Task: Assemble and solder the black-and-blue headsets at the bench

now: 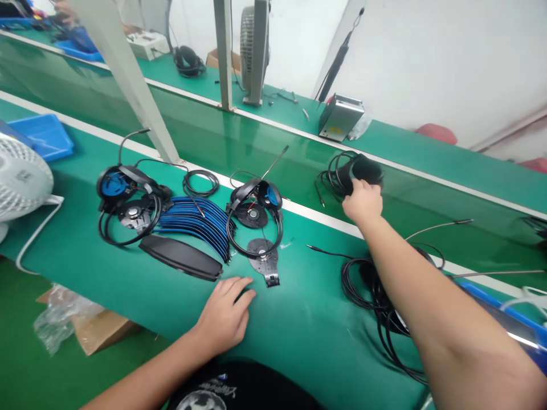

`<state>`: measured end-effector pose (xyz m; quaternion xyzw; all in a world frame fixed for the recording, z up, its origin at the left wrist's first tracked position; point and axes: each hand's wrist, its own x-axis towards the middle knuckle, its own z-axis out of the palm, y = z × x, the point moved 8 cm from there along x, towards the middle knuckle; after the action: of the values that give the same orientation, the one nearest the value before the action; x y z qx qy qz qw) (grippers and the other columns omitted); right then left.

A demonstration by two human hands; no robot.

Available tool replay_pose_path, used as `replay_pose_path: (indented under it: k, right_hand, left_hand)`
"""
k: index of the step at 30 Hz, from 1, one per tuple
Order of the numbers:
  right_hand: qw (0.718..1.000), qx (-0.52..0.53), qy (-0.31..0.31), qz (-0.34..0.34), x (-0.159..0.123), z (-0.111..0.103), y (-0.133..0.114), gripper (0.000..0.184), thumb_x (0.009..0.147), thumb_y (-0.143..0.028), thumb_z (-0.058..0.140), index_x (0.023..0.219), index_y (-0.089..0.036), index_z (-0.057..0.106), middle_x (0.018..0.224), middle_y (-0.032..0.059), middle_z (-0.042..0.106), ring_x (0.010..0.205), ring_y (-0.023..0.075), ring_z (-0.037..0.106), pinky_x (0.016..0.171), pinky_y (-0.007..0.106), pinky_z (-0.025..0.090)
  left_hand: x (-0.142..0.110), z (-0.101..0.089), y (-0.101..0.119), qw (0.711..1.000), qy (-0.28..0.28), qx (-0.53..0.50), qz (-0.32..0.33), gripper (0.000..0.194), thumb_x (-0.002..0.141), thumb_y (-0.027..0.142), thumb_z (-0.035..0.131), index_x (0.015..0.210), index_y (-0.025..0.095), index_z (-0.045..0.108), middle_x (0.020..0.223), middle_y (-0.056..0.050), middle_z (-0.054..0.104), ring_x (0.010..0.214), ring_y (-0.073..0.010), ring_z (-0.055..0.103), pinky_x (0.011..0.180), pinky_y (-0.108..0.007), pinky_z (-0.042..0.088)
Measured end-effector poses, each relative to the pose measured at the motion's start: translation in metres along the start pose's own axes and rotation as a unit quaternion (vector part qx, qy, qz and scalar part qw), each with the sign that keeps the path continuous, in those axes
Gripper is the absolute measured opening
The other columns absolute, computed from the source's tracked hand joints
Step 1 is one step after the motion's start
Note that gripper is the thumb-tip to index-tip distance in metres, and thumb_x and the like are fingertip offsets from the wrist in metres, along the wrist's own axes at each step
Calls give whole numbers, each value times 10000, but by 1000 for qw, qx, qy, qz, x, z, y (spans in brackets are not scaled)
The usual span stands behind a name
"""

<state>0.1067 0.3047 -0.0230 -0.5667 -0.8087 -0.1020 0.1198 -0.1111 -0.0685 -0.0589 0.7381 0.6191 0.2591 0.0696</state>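
Observation:
My right hand (364, 202) reaches far across and grips a black headset (366, 169) on the green strip behind the table. That headset's coiled cable (335, 181) hangs to its left. My left hand (228, 310) rests on the table with its fingers loosely stretched and nothing in them. Near its fingertips are a black headband pad (182, 257) and a loose ear-cup plate with a speaker (262, 254). Beyond these stand two headsets with opened ear cups, one in the middle (255, 213) and one at the left (128, 199). A row of blue-edged black curved strips (194, 222) lies between them.
Black headsets with tangled cables (380, 296) lie under my right forearm, beside a blue tray (482, 293). A white fan (21, 176) and another blue tray (47, 136) are at the left. A slanted post (128, 80) rises from the table's back edge.

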Motion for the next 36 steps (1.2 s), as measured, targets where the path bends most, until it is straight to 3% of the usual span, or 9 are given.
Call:
replay_pose_path:
  k: [3, 6, 10, 13, 22, 31, 34, 36]
  right_hand:
    - [998, 54, 10, -15, -41, -7, -26, 647, 874, -152, 489, 1495, 19, 432, 1484, 326, 511, 1239, 406, 493, 1003, 579, 464]
    - [990, 113, -18, -80, -111, -11, -65, 557, 886, -182, 504, 1430, -70, 541, 1461, 222, 588, 1239, 351, 539, 1067, 522, 471]
    - [980, 157, -55, -114, -217, -15, -104, 398, 910, -196, 499, 1252, -132, 693, 1371, 179, 677, 1245, 320, 573, 1077, 489, 482]
    - [981, 166, -56, -84, -256, -17, -115, 371, 936, -204, 502, 1239, -151, 710, 1389, 171, 676, 1276, 308, 567, 1077, 483, 475]
    - [984, 169, -43, -44, -242, -33, -111, 251, 927, -200, 579, 1127, -186, 729, 1379, 89, 700, 1212, 253, 569, 1033, 429, 452]
    - [973, 220, -47, -45, -244, -32, -110, 255, 904, -182, 585, 1119, -157, 722, 1397, 104, 690, 1195, 246, 574, 1008, 415, 442]
    - [968, 248, -35, -28, -242, -31, -104, 211, 883, -195, 611, 1055, -184, 732, 1311, 79, 738, 1167, 227, 601, 977, 379, 460]
    - [963, 268, -25, -4, -239, -31, -96, 166, 869, -207, 615, 983, -212, 736, 1147, 52, 791, 1089, 220, 640, 931, 362, 482]
  left_hand:
    - [4, 5, -1, 1000, -12, 1, -9, 295, 899, 83, 501, 1031, 166, 752, 1273, -149, 715, 1137, -308, 636, 948, -483, 554]
    - [9, 5, -1, 1000, -25, 4, -12, 272, 896, 90, 512, 990, 174, 754, 1257, -135, 727, 1131, -315, 630, 952, -502, 534]
    - [11, 1, 2, 1000, -26, 7, -2, 273, 889, 78, 500, 915, 183, 751, 1195, -119, 753, 1094, -300, 646, 945, -486, 521]
    - [10, 0, 3, 999, -19, 38, 17, 270, 890, 90, 494, 885, 190, 745, 1164, -113, 768, 1054, -293, 670, 898, -455, 520]
    - [19, -3, 0, 987, 43, 110, 111, 287, 878, 158, 487, 826, 222, 762, 993, -66, 806, 888, -253, 718, 725, -356, 535]
    - [22, -5, 12, 970, 55, 162, 172, 268, 881, 183, 493, 793, 225, 742, 978, -63, 809, 835, -251, 734, 702, -354, 567]
    - [25, -7, 10, 968, 82, 143, 190, 229, 851, 197, 511, 768, 254, 716, 939, -41, 802, 776, -245, 728, 694, -366, 565]
    - [26, -6, 5, 967, 94, 123, 200, 208, 840, 215, 519, 771, 273, 707, 917, -25, 794, 743, -241, 721, 660, -369, 556]
